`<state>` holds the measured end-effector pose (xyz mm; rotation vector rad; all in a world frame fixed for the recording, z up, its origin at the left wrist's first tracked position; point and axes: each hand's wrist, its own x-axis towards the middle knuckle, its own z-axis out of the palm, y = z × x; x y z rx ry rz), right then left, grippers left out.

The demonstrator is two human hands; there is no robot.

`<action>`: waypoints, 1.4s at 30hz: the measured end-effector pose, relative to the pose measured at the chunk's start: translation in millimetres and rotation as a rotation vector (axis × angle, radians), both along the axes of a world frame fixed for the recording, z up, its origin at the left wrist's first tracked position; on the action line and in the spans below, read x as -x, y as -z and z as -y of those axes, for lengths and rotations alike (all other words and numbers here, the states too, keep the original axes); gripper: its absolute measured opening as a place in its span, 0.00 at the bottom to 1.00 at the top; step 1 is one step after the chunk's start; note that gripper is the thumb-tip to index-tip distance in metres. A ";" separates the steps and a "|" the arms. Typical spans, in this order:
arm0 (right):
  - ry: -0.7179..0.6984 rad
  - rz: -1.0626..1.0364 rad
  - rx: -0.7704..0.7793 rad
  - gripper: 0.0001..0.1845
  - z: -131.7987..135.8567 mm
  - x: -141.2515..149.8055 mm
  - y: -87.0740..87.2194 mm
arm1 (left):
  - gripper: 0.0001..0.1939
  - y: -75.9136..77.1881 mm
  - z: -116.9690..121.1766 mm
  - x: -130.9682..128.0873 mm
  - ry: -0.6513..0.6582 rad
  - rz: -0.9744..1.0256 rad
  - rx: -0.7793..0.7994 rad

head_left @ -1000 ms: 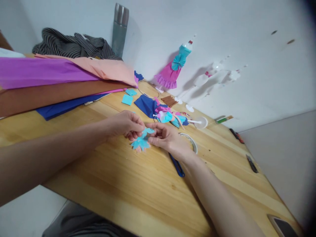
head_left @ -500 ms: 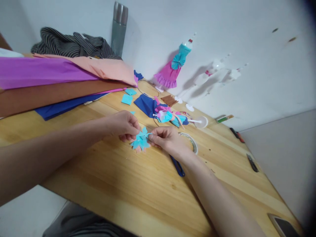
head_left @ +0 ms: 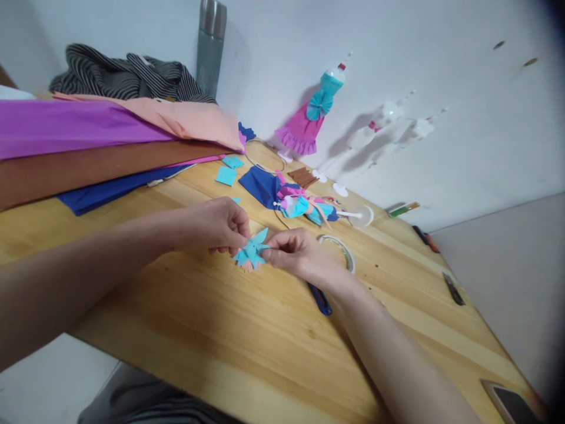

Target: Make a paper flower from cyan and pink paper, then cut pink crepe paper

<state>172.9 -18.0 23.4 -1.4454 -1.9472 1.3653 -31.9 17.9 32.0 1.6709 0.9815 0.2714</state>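
Observation:
A turquoise paper flower [head_left: 252, 250] with pointed petals is held low over the wooden table [head_left: 212, 335], with peach paper pieces [head_left: 249, 267] just below it. My left hand [head_left: 225, 227] pinches its left edge between thumb and fingers. From the other side, my right hand [head_left: 293, 250] grips a petal tip the same way. Right by my right wrist lie a roll of tape [head_left: 346, 253] and a dark blue handle [head_left: 321, 300], whose other end is hidden under the arm.
Behind my hands lies a doll form in coloured paper [head_left: 304, 206], near turquoise squares [head_left: 226, 175]. Folded paper sheets [head_left: 83, 126] stack at left. A dressed form [head_left: 309, 118] stands at the wall. A cutter [head_left: 453, 288] and phone [head_left: 512, 403] lie right.
The flower's petals sit at a slightly different angle, with one now pointing up and right. Both hands keep their pinch, and the view has shifted a little.

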 end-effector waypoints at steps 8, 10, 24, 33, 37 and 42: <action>-0.009 0.017 -0.037 0.16 -0.3 2.4 8.8 | 0.03 10.7 -1.6 -0.8 -0.025 -0.074 -0.048; -0.008 -0.134 0.073 0.16 2.2 -0.1 -0.2 | 0.03 3.9 1.3 -0.2 0.030 0.062 0.114; -0.027 0.294 -0.243 0.14 1.6 8.0 10.4 | 0.06 20.4 0.8 -6.2 0.034 -0.160 -0.254; -0.015 0.384 -0.317 0.13 4.4 8.9 7.0 | 0.05 21.0 4.3 -9.1 0.024 -0.220 -0.368; -0.003 0.375 -0.281 0.13 3.4 7.5 4.6 | 0.06 20.6 4.3 -9.2 0.053 -0.216 -0.366; -0.001 0.354 -0.268 0.14 1.8 6.3 6.3 | 0.06 20.8 4.3 -6.6 0.058 -0.214 -0.354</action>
